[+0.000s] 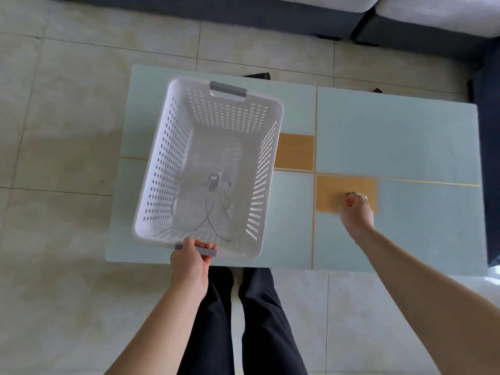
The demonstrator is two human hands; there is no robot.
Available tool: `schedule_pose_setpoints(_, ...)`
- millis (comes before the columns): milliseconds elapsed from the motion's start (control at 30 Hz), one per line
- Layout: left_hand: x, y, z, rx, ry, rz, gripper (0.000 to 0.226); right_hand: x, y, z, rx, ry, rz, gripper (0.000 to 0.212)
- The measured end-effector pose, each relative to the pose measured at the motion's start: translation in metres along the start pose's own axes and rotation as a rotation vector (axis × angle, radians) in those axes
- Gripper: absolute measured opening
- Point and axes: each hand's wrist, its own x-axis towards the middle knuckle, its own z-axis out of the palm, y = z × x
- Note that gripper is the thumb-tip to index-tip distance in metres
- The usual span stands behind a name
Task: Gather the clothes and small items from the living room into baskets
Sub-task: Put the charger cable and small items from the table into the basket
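Left hand (190,262) fingers (207,246) are curling round the near handle of the white basket (162,163) at frame centre-left on the surface (392,136); right hand (357,209) is hanging loosely clenched, empty. Charger cable (213,201) is lying inside. Collecting seems underway; next likely means carrying the basket onward.

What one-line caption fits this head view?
Left hand grips the near handle of a white laundry basket holding a charger and cable on a glass table; right hand hovers, loosely curled.
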Motion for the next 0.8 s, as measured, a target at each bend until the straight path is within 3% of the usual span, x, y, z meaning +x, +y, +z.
schedule_pose_setpoints(300, -0.006, -0.031, 0.031, -0.074, 0.066, 0.061, 0.027, 0.059, 0.036, -0.002, -0.209, -0.232, -0.003, 0.015)
schedule_pose_setpoints(467, -0.003, -0.035, 0.034, -0.118, 0.066, 0.068, 0.026, 0.081, 0.049, 0.010, -0.301, -0.329, -0.008, 0.029)
schedule_pose_setpoints(800, -0.001, -0.040, 0.036, -0.161, 0.078, 0.100, 0.026, 0.089, 0.062, 0.019, -0.327, -0.414, -0.086, 0.012)
